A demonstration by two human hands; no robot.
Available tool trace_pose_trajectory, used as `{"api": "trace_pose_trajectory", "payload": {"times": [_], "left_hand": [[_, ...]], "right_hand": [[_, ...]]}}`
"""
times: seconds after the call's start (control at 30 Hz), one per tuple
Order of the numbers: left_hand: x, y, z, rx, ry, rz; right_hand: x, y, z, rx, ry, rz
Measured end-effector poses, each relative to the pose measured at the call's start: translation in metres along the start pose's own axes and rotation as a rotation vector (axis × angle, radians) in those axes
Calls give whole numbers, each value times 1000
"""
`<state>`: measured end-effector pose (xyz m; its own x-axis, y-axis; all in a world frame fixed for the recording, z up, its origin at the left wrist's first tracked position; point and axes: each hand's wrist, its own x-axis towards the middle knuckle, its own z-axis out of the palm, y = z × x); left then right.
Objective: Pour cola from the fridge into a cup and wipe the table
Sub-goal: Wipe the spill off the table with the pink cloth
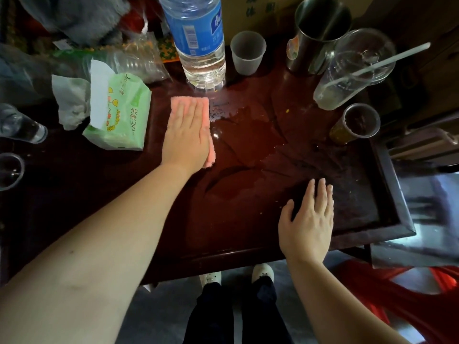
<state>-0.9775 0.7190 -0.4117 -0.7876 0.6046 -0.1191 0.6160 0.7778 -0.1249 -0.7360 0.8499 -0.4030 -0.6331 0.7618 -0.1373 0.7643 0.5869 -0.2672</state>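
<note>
My left hand [186,135] lies flat, fingers together, pressing a folded pink cloth [210,155] onto the dark red table [236,219], just below a large water bottle [198,40]. A wet patch of liquid [248,135] spreads across the tabletop to the right of the cloth. My right hand [308,219] rests flat and empty near the table's front edge, fingers slightly apart. A small translucent plastic cup [248,52] stands at the back, to the right of the bottle. No cola bottle is in sight.
A green tissue pack [119,112] and crumpled tissue [70,105] lie left of the cloth. At the right stand a steel tumbler [318,36], a clear cup with a straw [352,70] and a small metal cup [355,124]. Glasses [22,125] sit at far left.
</note>
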Motion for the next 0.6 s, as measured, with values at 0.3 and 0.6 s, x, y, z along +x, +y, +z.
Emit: {"api": "trace_pose_trajectory", "payload": {"times": [0.3, 0.6], "left_hand": [[-9, -5, -5, 22, -10, 276], [-21, 2, -7, -195, 35, 161]], "right_hand": [[0, 1, 0, 5, 3, -10], [-1, 0, 0, 15, 5, -9]]}}
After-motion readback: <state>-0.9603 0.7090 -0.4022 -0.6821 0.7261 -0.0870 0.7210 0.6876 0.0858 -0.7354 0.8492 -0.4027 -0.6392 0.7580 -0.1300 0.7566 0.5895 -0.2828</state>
